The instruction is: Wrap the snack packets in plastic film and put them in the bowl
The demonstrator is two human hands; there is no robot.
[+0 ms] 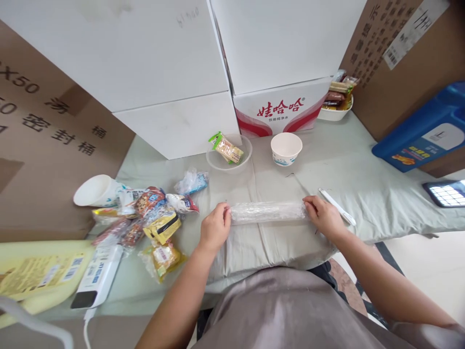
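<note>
Between my two hands stretches a clear, crinkled plastic roll [268,212], long and narrow, lying level just over the grey cloth. My left hand [215,227] pinches its left end. At the other end, my right hand [324,214] has thumb and fingers closed on the plastic. A white utility knife [337,207] lies right beside my right hand. Beyond the roll stand a clear round bowl [214,162] with green-ended snack packets [227,148] in it, and a white paper cup [286,149].
Wrapped snacks [162,225] and a tipped paper cup [97,190] lie at left, near a power strip [99,275] and yellow jug [39,271]. White boxes [174,128] stand behind. At right are a snack-filled tray [336,114], a blue jug [423,131] and a phone [446,194].
</note>
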